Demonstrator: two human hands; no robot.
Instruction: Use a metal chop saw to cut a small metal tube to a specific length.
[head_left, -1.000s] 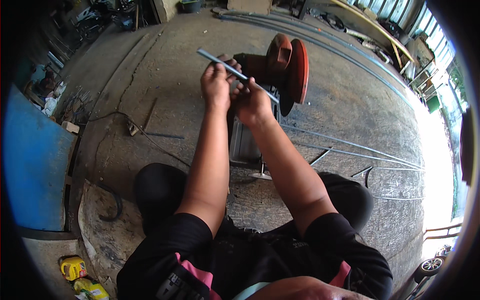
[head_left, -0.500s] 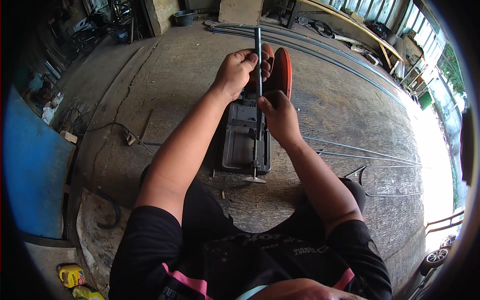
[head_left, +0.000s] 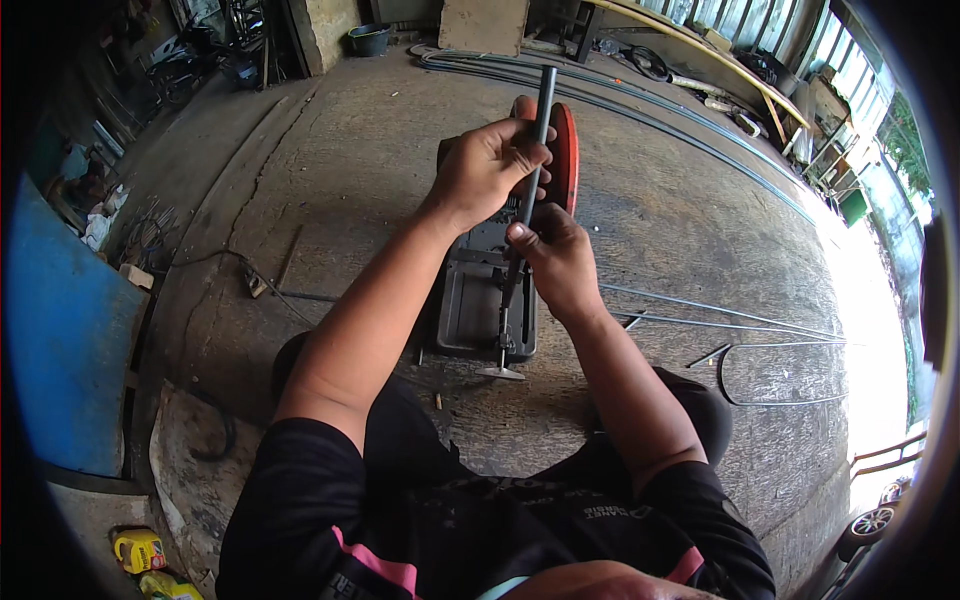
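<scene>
A dark grey metal tube [head_left: 546,92] is held up over a cut-off saw, its top leaning to the right. My left hand [head_left: 485,172] grips it at the upper part, thumb across the front and fingers behind. Lower on the tube, my right hand [head_left: 560,262] closes on it with the thumb pressed along its side. The cut-off saw [head_left: 470,310] has a black base and a red round guard [head_left: 568,150] just beyond my hands. Its clamp handle [head_left: 501,373] points toward me. My hands partly hide the saw's upper parts.
Long bent metal rods [head_left: 640,90] lie across the floor at the back, and thinner rods [head_left: 720,318] at the right. A cable [head_left: 235,250] runs on the left, near a blue panel [head_left: 70,340]. A dark basin [head_left: 371,40] stands at the back wall.
The tube's top has tipped to the right, and both hands have come slightly lower with it. My left hand has shifted a little to the right. Both hands keep their grip.
</scene>
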